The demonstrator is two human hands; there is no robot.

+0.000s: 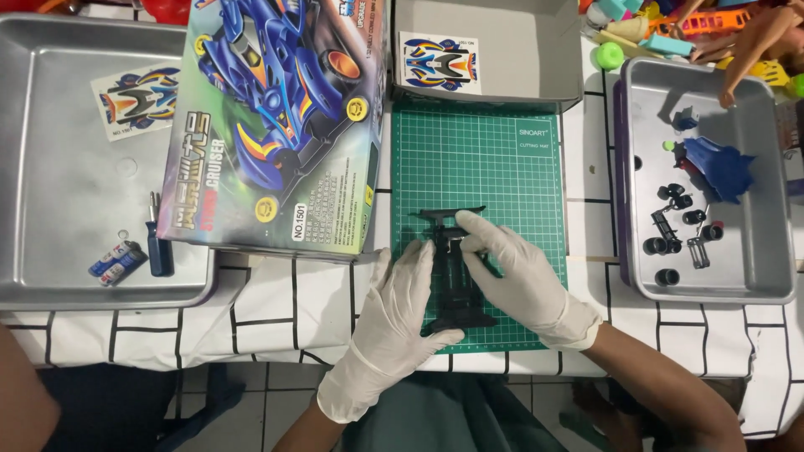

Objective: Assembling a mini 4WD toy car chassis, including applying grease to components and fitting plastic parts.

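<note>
nearest the camera, two hands in white gloves meet over a black toy car chassis (453,276) that lies lengthwise on the green cutting mat (502,167). the left hand (402,310) lies along the chassis's left side, fingers held loosely together and pointing away, thumb tucked under the near end of the frame. the right hand (519,276) covers the right side, its thumb and forefinger pinching a small part at the middle of the chassis, the other fingers curled beside them. the far end of the chassis, with its wide bumper bar, sticks out beyond the fingertips

the mat rests on a white tablecloth (276,310) with black grid lines. to the left, a metal tray (50,167) holds a small screwdriver (157,247) with a dark handle, two batteries (115,261) just beside it, and farther back a sticker sheet (134,100). a colourful box lid (280,125) printed with a blue racing car leans over that tray's right edge, just beside the mat

to the right, well apart from the hands, a second metal tray (754,251) holds several black wheels (680,222), small black frame pieces and a blue car body shell (718,167)

beyond the mat stands the open grey box bottom (519,50) with another sticker sheet (440,63) inside. at the far right corner lies a heap of bright plastic toys (712,25), with a green ball (610,55) near its edge
</note>
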